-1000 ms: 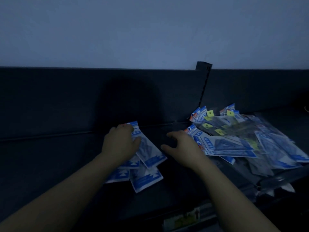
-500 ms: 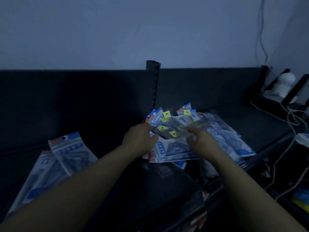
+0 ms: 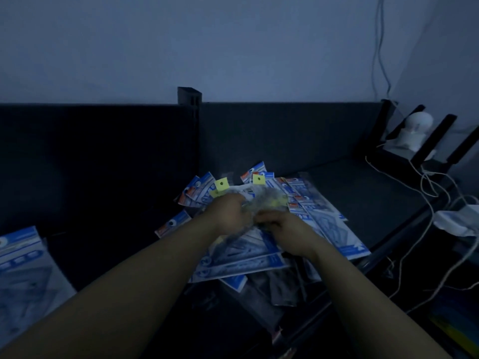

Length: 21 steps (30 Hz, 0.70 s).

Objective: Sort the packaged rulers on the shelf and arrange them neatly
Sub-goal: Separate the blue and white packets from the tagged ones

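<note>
On the head view I see the left hand (image 3: 228, 216) and right hand (image 3: 291, 233) meeting over the messy pile (image 3: 259, 257) mid-shelf (image 3: 368, 203), fingers curled and, as far as the blur lets me judge, both gripping one clear packet (image 3: 263, 199), while a second stack (image 3: 23, 268) lies at the near left.

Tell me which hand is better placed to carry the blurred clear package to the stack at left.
Left, probably. The left hand and right hand both grip the clear package over the pile, but the sorted stack lies far left; the right arm would cross over.
</note>
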Motion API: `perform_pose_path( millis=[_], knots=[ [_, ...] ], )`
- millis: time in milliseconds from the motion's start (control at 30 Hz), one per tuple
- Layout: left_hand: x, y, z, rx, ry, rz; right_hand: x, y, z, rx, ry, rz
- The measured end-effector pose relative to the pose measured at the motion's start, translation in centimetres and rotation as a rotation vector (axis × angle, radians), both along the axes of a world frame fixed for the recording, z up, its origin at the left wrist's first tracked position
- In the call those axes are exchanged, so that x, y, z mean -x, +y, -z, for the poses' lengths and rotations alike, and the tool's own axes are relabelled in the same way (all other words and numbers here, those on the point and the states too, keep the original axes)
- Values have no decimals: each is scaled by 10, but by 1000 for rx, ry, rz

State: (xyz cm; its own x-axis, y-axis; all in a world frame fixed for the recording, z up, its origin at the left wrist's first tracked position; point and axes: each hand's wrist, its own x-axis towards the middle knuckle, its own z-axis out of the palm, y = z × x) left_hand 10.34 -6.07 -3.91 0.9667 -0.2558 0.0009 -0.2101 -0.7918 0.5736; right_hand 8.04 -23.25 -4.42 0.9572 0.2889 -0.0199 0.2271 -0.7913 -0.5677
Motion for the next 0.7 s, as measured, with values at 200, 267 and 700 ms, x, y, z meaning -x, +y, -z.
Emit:
perform_pose_path(
  millis=[200, 267, 700],
  knots=[
    [-15, -5, 0, -57, 113, -8, -3, -19, -10, -134, -36, 247],
    [-17, -1, -5, -72, 129, -15, -7, -24, -10, -100, -28, 212],
    [4, 73, -11, 154, 109, -266, -30, 10, -15, 317, -15, 119]
  ],
)
